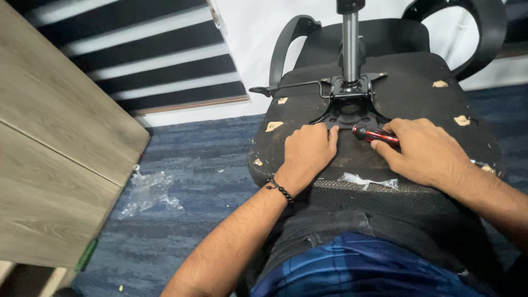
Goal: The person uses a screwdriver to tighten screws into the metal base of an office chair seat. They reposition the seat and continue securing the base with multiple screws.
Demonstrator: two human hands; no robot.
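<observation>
An upturned office chair seat (418, 93) lies in front of me, its black underside up. A black metal mechanism plate (350, 108) with a grey gas cylinder (350, 47) standing up from it is fixed at the middle. My left hand (307, 154) rests flat on the seat underside just left of the plate, a black bead bracelet on its wrist. My right hand (424, 151) grips a screwdriver with a red and black handle (375, 135), its end pointing toward the plate's near edge.
A wooden board or desk panel (49, 159) stands at the left. Crumpled clear plastic wrap (147, 191) lies on the blue carpet. A small plastic scrap (367, 181) sits on the seat's near edge. The chair's armrests (288, 41) rest against a white wall.
</observation>
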